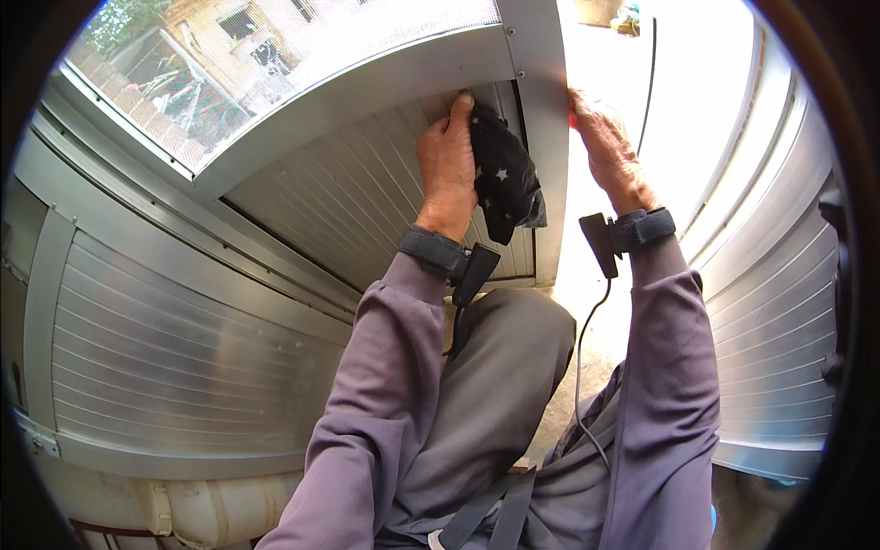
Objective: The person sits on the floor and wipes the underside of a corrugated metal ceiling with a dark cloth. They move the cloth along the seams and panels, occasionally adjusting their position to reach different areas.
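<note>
My left hand (445, 161) grips a black cloth with pale stars (505, 175) against the ribbed lower panel (330, 185) of a metal screen door. The cloth hangs to the right of the hand, close to the door's upright frame (543, 137). Beyond that frame's outer edge is my right hand (605, 148), its fingertips partly hidden at the edge, where a small bit of red shows; whether it holds the edge or a thing I cannot tell. Both wrists wear dark straps with black devices, and a cable (583, 385) runs from the right one.
Mesh screen (295, 62) fills the door's upper part. Ribbed metal panels stand at the left (179, 357) and right (770, 330). A pale plastic container (227, 509) lies low at the left. Bright doorway ground (591, 302) shows beside my knee.
</note>
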{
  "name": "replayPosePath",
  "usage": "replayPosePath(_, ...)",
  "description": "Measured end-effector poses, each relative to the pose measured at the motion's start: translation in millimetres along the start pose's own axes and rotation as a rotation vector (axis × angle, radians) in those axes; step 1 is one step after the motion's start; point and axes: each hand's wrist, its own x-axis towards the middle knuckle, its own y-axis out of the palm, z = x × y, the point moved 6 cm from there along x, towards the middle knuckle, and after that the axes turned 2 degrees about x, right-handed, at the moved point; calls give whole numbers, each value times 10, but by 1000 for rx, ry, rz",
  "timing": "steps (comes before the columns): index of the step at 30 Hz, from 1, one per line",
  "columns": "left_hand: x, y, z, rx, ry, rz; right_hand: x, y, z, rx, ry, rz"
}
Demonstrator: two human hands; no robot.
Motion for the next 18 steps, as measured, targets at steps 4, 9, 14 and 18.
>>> replayPosePath(4,-7,-9,-41,78,3,-33,-5,41,-35,33,10,-19)
replayPosePath(9,-29,20,-33,-31,-35,-11,-12,30,-54,-6,-43,2)
replayPosePath(14,-17,-2,-25,33,-9,-38,-23,30,-29,13,-80,-7)
replayPosePath(18,-11,-13,-19,22,-15,-37,-27,5,-30,77,-34,-67)
